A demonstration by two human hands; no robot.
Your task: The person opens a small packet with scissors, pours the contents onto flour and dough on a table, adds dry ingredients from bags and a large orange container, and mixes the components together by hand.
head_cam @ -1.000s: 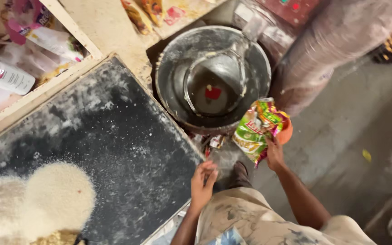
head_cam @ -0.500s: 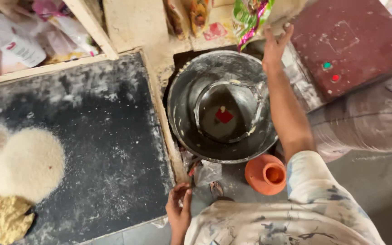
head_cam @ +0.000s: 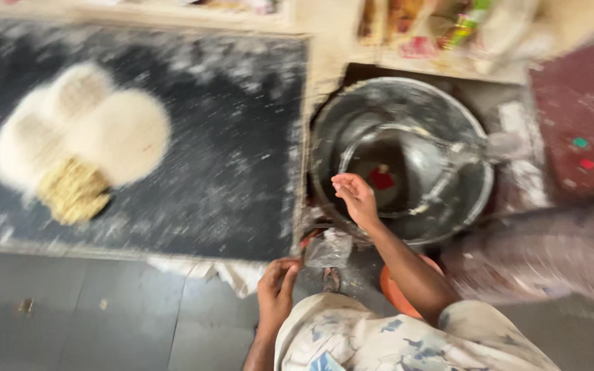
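Note:
My right hand [head_cam: 356, 198] hovers open and empty over the near rim of a big metal bowl [head_cam: 479, 185], fingers spread. Inside the bowl lies a smaller metal pan [head_cam: 421, 154] with a handle, and a small red thing [head_cam: 381, 179] sits at the bottom. My left hand [head_cam: 278, 289] is lower, fingers curled, at the front edge of the black slab [head_cam: 228, 172]. A crumpled clear plastic bag [head_cam: 329, 249] lies just right of its fingertips. Blur hides whether the hand grips the bag.
White flour heaps [head_cam: 97, 130] and a yellowish crumbly pile [head_cam: 73, 194] rest on the slab's left part. An orange pot [head_cam: 394, 291] stands under my right forearm. Colourful packets [head_cam: 448, 27] fill a back shelf. A dark red surface [head_cam: 579, 117] and a wrapped bulky sack [head_cam: 551, 254] are at right.
My right hand has come down from the back shelf without the colourful packet and now hangs over the bowl. The view has swung left and down. The left hand stays put.

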